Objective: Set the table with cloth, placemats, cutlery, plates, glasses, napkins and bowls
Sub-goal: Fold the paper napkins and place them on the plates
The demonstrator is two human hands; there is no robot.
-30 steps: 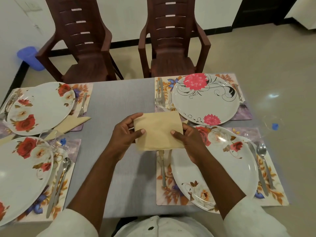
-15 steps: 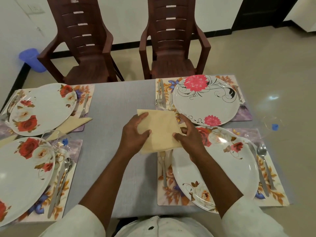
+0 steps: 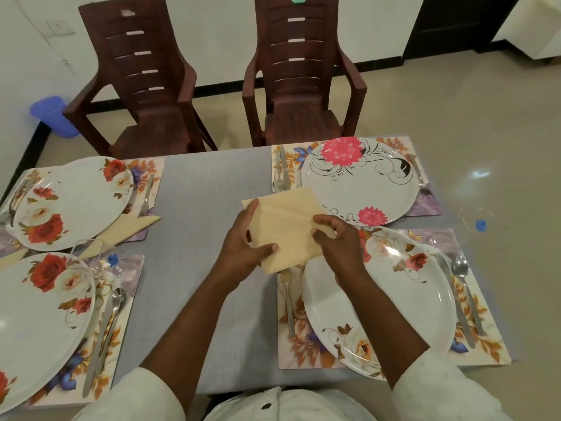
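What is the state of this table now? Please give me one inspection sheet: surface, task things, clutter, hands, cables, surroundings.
Surface: grey tablecloth covers the table; four floral placemats lie on it.
Job's things: yellow napkin held above the near right setting; pink-flower plate far right; near right plate with fork on one side and spoon on the other; two rose plates at left, folded napkins beside them; no bowls seen.
Clutter: nothing seen.
Hands: left hand and right hand each keep a grip on the napkin.
Cables: nothing seen.
Surroundings: two brown chairs behind the table; blue bin by the wall.
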